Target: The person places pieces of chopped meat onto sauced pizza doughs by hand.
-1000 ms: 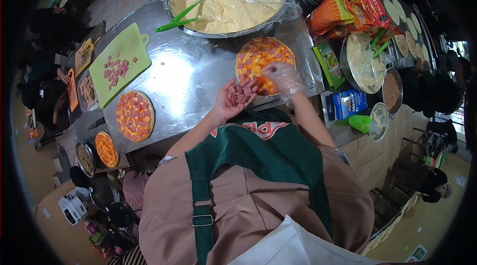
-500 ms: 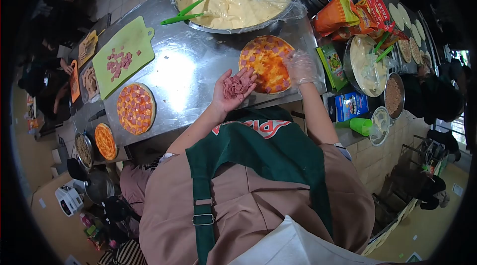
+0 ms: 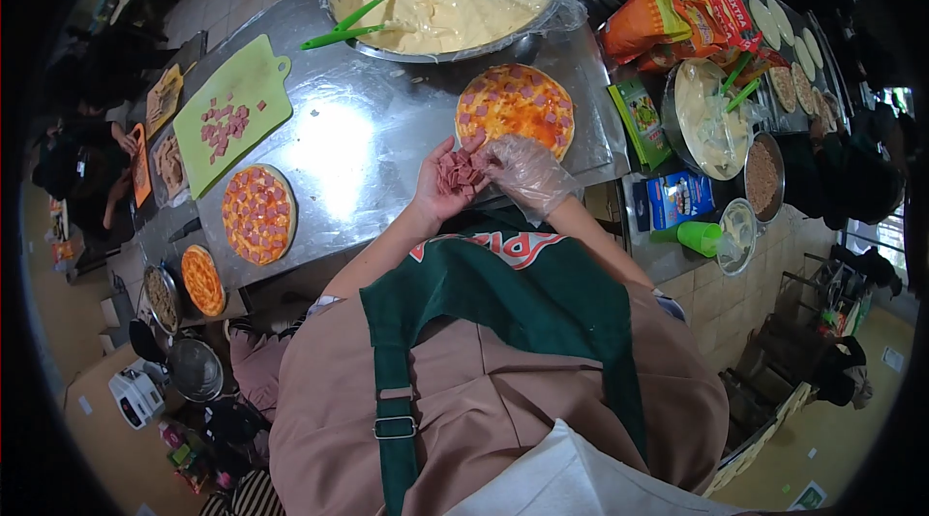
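Observation:
Cupped palm up, my left hand (image 3: 435,189) holds a heap of pink meat pieces (image 3: 459,173). My right hand (image 3: 527,172), in a clear plastic glove, has its fingertips at the right side of that heap. Just beyond both hands lies a round pizza (image 3: 527,109) with orange-red sauce; meat squares sit around its edge and the middle shows mostly sauce. Another pizza (image 3: 259,214), covered in meat squares, lies to the left. More cut meat (image 3: 224,127) rests on a green cutting board (image 3: 215,160).
A large bowl of pale cream (image 3: 416,53) with green tongs (image 3: 353,24) stands at the back of the metal table (image 3: 387,109). Orange packets (image 3: 646,22), a smaller bowl (image 3: 711,119) and a green cup (image 3: 699,237) are at the right. People stand at both sides.
My right hand has moved from the pizza's right side back to the meat in my left palm. More meat squares show on the pizza's right edge.

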`<state>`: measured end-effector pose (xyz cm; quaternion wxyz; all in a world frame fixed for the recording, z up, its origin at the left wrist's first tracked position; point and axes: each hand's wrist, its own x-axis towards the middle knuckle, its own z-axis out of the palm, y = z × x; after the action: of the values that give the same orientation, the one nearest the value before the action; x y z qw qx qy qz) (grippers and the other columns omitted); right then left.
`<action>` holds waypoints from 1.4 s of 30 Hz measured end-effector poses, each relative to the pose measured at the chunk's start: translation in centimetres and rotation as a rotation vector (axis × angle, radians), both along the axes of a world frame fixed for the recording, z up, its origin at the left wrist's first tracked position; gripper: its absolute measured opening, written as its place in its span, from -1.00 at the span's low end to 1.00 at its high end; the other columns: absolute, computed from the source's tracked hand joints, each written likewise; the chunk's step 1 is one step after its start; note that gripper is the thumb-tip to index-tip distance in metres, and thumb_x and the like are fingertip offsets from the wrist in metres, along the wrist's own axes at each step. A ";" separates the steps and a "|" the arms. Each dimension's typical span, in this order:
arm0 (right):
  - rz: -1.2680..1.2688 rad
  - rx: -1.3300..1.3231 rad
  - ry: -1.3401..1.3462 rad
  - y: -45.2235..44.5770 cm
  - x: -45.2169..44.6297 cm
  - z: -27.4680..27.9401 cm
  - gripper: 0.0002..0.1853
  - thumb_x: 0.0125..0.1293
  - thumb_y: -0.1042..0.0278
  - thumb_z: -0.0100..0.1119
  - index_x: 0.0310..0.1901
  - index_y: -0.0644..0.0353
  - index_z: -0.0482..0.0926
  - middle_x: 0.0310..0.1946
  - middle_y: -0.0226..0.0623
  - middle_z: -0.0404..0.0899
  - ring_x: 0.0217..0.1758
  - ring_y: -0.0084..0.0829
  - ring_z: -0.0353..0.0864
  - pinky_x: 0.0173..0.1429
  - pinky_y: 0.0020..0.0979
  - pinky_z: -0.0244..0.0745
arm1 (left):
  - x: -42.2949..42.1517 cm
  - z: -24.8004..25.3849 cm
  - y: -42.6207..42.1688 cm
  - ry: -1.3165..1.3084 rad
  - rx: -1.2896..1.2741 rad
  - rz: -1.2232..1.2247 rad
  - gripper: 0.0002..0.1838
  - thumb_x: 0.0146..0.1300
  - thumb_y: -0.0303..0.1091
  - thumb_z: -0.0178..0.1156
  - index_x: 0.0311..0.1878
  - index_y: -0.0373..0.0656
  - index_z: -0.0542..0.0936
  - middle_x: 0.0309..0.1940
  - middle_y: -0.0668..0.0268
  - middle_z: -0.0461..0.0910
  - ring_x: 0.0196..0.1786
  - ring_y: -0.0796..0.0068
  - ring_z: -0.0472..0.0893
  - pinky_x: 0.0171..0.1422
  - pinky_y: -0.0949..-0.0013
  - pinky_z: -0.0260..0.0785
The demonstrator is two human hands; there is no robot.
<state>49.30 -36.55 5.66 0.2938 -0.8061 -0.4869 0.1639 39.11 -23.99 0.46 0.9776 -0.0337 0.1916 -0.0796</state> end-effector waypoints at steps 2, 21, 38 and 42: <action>-0.061 -0.049 -0.006 -0.6 -0.5 -0.5 -0.76 0.07 0.16 0.03 -0.43 0.17 0.52 -0.45 -0.16 0.51 -0.38 -0.16 0.49 -0.27 -0.21 0.36 | -0.2 -0.6 -0.5 -0.025 -0.025 -0.021 -0.52 0.22 -0.06 -0.19 0.08 -0.18 0.36 -0.02 0.25 0.45 0.00 0.34 0.44 0.17 0.28 0.17; -0.606 0.024 0.376 -6.2 7.6 -4.8 -0.78 -0.03 0.23 0.19 -0.41 0.22 0.56 -0.47 -0.21 0.56 -0.39 -0.37 0.53 -0.22 -0.41 0.40 | -1.1 0.6 0.4 0.057 -0.100 0.097 -0.52 0.22 -0.13 -0.18 0.10 -0.26 0.27 0.10 0.12 0.31 0.17 0.13 0.29 0.24 0.17 0.13; -0.385 -0.117 0.000 -4.2 7.0 -4.6 -0.77 -0.06 0.18 0.17 -0.41 0.15 0.60 -0.38 -0.19 0.55 -0.24 -0.22 0.50 -0.11 -0.31 0.38 | -1.9 0.7 1.5 0.103 -0.078 0.211 -0.54 0.22 -0.14 -0.19 0.08 -0.26 0.25 0.12 0.03 0.26 0.16 0.09 0.29 0.23 0.11 0.13; -0.229 -0.330 -0.065 -3.2 5.6 -3.7 -0.75 -0.03 0.15 0.10 -0.43 0.14 0.59 -0.38 -0.17 0.54 -0.22 -0.23 0.50 -0.07 -0.29 0.35 | -1.6 0.6 1.6 0.092 -0.090 0.201 -0.54 0.22 -0.14 -0.20 0.09 -0.25 0.25 0.10 0.04 0.29 0.16 0.10 0.29 0.23 0.11 0.12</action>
<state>54.88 -39.70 2.00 0.1587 -0.8982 -0.3680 0.1809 37.52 -22.42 1.11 0.9683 -0.1005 0.2284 0.0116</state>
